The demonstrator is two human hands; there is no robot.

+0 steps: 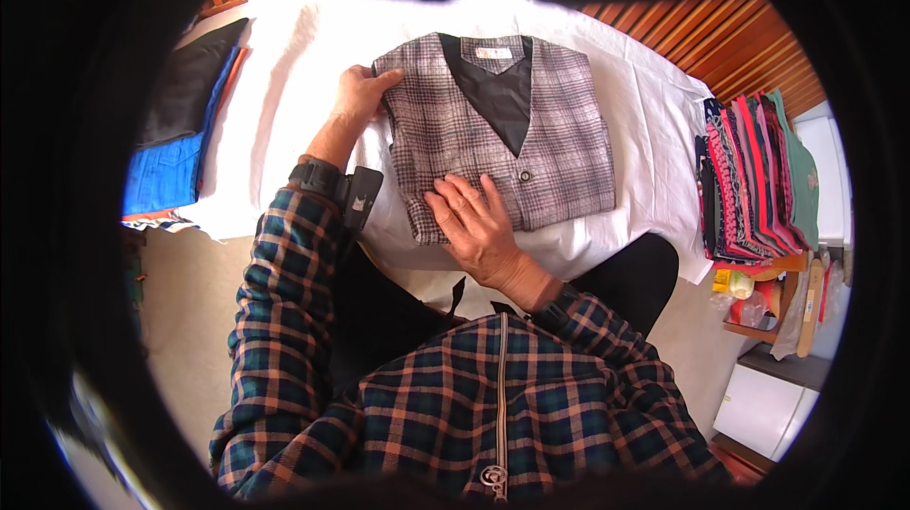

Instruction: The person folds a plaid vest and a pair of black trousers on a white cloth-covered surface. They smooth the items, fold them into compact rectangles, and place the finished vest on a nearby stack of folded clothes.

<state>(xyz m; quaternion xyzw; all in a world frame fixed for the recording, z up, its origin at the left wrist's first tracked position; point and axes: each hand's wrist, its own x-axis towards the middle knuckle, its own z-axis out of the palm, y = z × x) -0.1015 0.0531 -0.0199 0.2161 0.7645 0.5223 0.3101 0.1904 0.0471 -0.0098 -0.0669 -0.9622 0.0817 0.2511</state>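
Before me a folded plaid vest (569,105) in grey and mauve lies on a white cloth (654,176). Its V-neck shows a black lining (490,97), with a sewn label (493,53) at the back of the neck. One round button (525,176) sits below the V. My left hand (364,92) pinches the vest's left shoulder edge, thumb on top and the fingers mostly hidden under the fabric. Spread flat, my right hand (473,225) rests on the vest's lower front, left of the button, holding nothing.
Folded black and blue clothes (174,112) lie at the cloth's left end. At the right stands a tall stack of folded garments (757,176), with a shelf of small items (746,297) below it. A white cabinet (757,407) is at the lower right. Slatted wood (711,41) borders the far right.
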